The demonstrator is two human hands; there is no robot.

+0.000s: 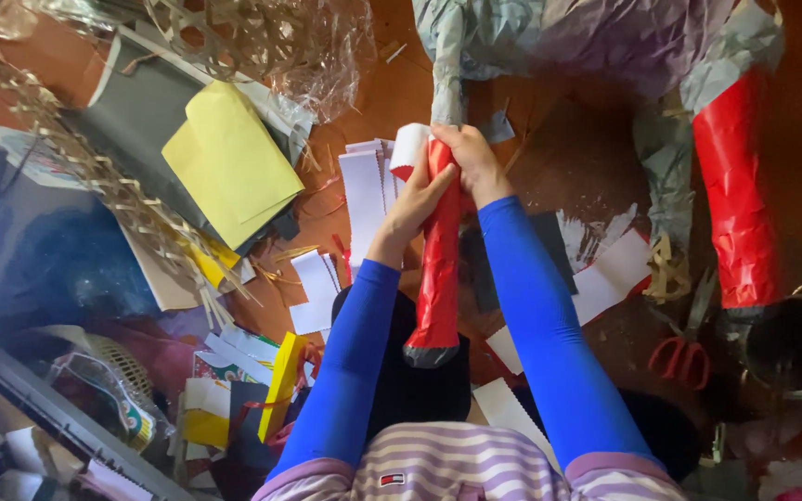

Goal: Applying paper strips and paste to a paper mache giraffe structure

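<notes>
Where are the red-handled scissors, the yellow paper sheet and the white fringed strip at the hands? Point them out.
Red-handled scissors (682,355), head view: on the red handle loops.
Yellow paper sheet (231,160), head view: middle of the sheet.
White fringed strip (408,147), head view: its curled part beside the left hand (420,199).

red-brown floor strewn with paper strips, scissors.

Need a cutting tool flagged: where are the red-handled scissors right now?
In the head view, the red-handled scissors lie on the floor at the right, below the standing red paper-covered leg and left of the dark metal pot.
</notes>
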